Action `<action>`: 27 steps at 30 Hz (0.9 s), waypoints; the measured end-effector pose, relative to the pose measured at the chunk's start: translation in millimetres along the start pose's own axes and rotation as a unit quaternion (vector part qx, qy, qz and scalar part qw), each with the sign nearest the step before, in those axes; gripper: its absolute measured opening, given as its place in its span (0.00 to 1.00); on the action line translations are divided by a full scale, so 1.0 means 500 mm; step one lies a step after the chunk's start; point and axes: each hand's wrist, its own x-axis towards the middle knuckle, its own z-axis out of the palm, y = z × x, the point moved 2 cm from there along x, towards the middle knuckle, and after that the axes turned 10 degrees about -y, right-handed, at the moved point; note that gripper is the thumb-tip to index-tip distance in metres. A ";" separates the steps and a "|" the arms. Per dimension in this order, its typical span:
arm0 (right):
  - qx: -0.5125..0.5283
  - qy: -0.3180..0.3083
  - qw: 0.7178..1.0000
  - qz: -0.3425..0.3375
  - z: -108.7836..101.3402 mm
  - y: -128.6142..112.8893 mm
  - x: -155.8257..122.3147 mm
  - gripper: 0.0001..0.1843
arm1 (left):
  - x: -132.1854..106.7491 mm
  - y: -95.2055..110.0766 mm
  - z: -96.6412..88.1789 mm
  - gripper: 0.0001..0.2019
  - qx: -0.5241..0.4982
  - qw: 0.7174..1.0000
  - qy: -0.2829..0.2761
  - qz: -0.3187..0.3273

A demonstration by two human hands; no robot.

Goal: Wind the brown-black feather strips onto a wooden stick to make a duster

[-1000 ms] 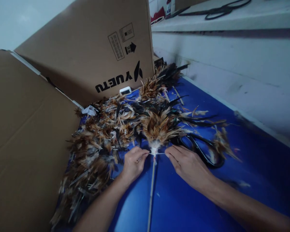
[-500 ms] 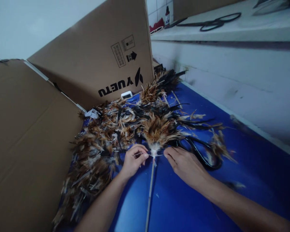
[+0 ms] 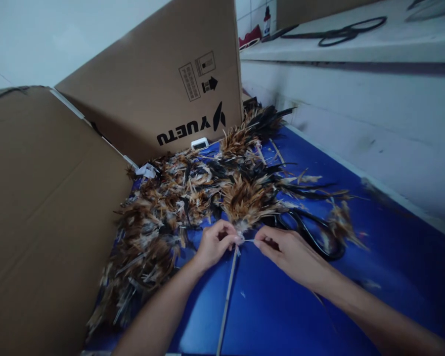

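Observation:
A thin stick (image 3: 227, 301) lies on the blue tabletop, its far end bound into a tuft of brown feathers (image 3: 246, 200). My left hand (image 3: 218, 242) pinches at the white binding just below the feathers, its fingertips partly covering it. A short length of white string (image 3: 249, 241) runs taut from there to my right hand (image 3: 285, 249), whose thumb and forefinger grip its other end. Black-handled scissors (image 3: 315, 227) lie just beyond my right hand, their blades hidden under feathers.
Loose brown and black feathers (image 3: 148, 237) spread over the left and back of the blue table (image 3: 282, 316). Cardboard panels (image 3: 133, 84) stand at the left and back. A small white device (image 3: 200, 144) sits by the cardboard. More scissors (image 3: 337, 34) rest on the ledge (image 3: 411, 47).
My left hand has moved in from beside the binding onto it. The string now stretches straight between it and my right hand. The view has shifted slightly.

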 end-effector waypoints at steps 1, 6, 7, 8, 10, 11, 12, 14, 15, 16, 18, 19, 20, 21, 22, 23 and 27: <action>0.023 -0.012 1.000 0.001 0.002 -0.002 -0.002 0.09 | 0.000 0.000 0.001 0.11 0.004 1.000 0.003 0.002; 0.090 -0.036 0.995 0.009 0.022 -0.004 -0.012 0.11 | -0.008 0.006 0.000 0.11 0.073 0.997 -0.008 0.021; 0.105 -0.037 0.994 0.014 0.028 -0.003 -0.014 0.11 | -0.010 0.008 -0.002 0.11 0.107 0.993 -0.009 0.038; 0.120 -0.037 0.992 0.019 0.033 -0.002 -0.015 0.11 | -0.012 0.010 -0.003 0.10 0.149 0.987 -0.009 0.064; 0.146 -0.032 0.988 0.027 0.045 -0.003 -0.016 0.11 | -0.017 0.015 -0.005 0.08 0.242 0.960 -0.009 0.137; 0.155 -0.028 0.987 0.028 0.050 -0.005 -0.017 0.11 | -0.019 0.017 -0.005 0.08 0.287 0.942 -0.010 0.176; 0.161 -0.022 0.986 0.029 0.054 -0.009 -0.017 0.11 | -0.022 0.017 -0.004 0.07 0.325 0.922 -0.014 0.209; 0.169 -0.013 0.985 0.028 0.061 -0.018 -0.017 0.11 | -0.026 0.016 -0.002 0.07 0.376 0.892 -0.029 0.250; 0.171 -0.012 0.985 0.026 0.061 -0.024 -0.018 0.11 | -0.028 0.015 -0.001 0.08 0.392 0.881 -0.037 0.261; 0.173 -0.017 0.985 0.019 0.060 -0.030 -0.018 0.11 | -0.029 0.014 0.000 0.08 0.402 0.874 -0.043 0.268; 0.174 -0.039 0.984 -0.002 0.053 -0.041 -0.020 0.12 | -0.030 0.014 0.000 0.09 0.409 0.868 -0.037 0.280; 0.172 -0.045 0.984 -0.013 0.046 -0.044 -0.021 0.14 | -0.030 0.014 0.000 0.08 0.408 0.867 -0.030 0.283; 0.169 -0.038 0.985 -0.021 0.038 -0.046 -0.021 0.14 | -0.030 0.014 0.000 0.08 0.405 0.869 -0.022 0.284; 0.163 -0.018 0.986 -0.027 0.029 -0.045 -0.020 0.13 | -0.030 0.015 0.000 0.07 0.400 0.872 -0.015 0.283; 0.151 0.010 0.988 -0.029 0.021 -0.041 -0.018 0.11 | -0.029 0.015 0.000 0.07 0.395 0.875 -0.011 0.280; 0.132 0.037 0.990 -0.030 0.015 -0.036 -0.015 0.10 | -0.028 0.015 0.001 0.07 0.389 0.879 -0.009 0.276; 0.022 0.034 0.998 -0.049 0.023 -0.015 0.004 0.17 | -0.027 0.018 0.002 0.06 0.373 0.887 -0.007 0.272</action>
